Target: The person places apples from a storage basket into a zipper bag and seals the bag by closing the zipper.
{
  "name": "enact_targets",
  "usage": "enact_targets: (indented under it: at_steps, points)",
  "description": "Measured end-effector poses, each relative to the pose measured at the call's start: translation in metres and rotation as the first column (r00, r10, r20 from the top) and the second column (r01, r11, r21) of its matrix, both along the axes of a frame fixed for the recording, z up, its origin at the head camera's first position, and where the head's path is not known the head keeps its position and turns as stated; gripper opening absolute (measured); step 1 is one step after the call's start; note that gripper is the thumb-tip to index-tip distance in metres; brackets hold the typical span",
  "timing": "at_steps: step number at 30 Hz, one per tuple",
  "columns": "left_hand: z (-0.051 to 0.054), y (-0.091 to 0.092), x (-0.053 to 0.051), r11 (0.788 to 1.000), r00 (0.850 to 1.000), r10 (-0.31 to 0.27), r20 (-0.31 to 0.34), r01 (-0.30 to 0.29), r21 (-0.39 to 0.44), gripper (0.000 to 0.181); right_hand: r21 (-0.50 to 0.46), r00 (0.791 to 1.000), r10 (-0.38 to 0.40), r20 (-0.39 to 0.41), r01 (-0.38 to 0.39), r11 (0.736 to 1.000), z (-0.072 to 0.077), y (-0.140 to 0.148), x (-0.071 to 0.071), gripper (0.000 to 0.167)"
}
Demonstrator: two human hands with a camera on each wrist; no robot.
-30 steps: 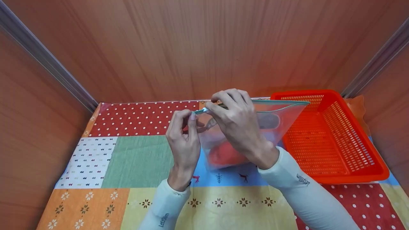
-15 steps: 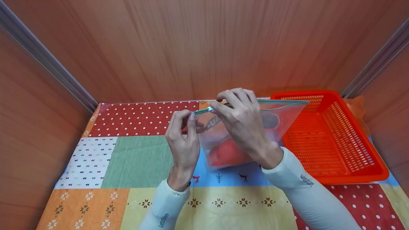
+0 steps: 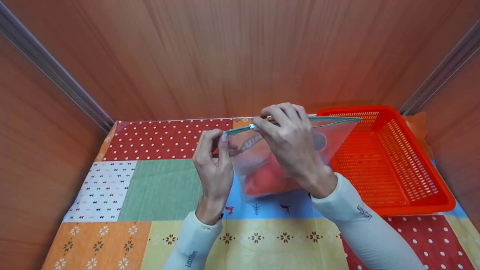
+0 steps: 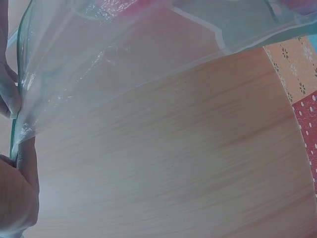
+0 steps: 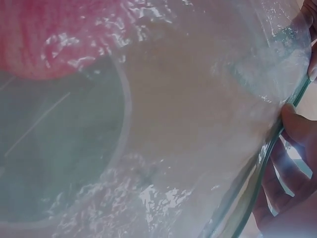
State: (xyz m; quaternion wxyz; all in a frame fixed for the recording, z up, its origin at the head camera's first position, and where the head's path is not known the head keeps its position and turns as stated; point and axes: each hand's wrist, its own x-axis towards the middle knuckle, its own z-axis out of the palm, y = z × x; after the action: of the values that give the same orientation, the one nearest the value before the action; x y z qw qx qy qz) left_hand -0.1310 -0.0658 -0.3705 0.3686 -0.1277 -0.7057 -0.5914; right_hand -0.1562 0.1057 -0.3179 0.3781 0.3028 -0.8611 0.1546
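Note:
A clear plastic zipper bag (image 3: 242,165) with a green zip edge stands tilted in front of me in the head view. Round red things (image 3: 267,180) lie in its bottom; a pinkish one (image 5: 54,34) shows through the film in the right wrist view. My left hand (image 3: 214,165) pinches the zip's left corner between thumb and fingers. Just right of it, my right hand (image 3: 290,148) grips the same edge at a white slider (image 3: 252,126), thumb on the near side. Past my right hand the zip strips stand apart. That hand covers part of the bag.
An orange-red plastic basket (image 3: 420,209) stands at the right, behind and beside the bag. Beneath everything lies a patchwork cloth (image 3: 165,187). Wood-look panels (image 3: 240,56) close off the back and both sides.
My right hand has slid a little rightward along the zip with the white slider, lengthening the pressed-together stretch of edge. My left hand has stayed at the corner.

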Motion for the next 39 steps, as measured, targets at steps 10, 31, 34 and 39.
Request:
enact_targets:
  at_steps: [10, 31, 34, 39]
  points:
    - [0.000, -0.002, -0.001, 1.000, 1.000, 0.026, 0.010, -0.026, -0.002, 0.013, -0.031, 1.000, -0.002, 0.004, 0.002, 1.000, 0.000, 0.009, -0.002, 0.024]
    - [-0.001, -0.005, -0.002, 0.999, 0.999, 0.046, -0.004, -0.046, 0.001, 0.012, -0.055, 0.999, -0.034, 0.018, 0.034, 0.998, -0.001, 0.029, -0.002, 0.023]
    - [-0.001, -0.006, -0.002, 0.999, 0.999, 0.042, -0.004, -0.042, 0.001, 0.012, -0.050, 0.999, -0.046, 0.015, 0.047, 0.998, -0.001, 0.033, -0.002, 0.024]
    - [-0.002, -0.008, -0.002, 0.999, 0.999, 0.042, -0.010, -0.042, 0.004, 0.014, -0.035, 0.998, -0.066, -0.003, 0.066, 0.997, -0.002, 0.040, -0.003, 0.025]
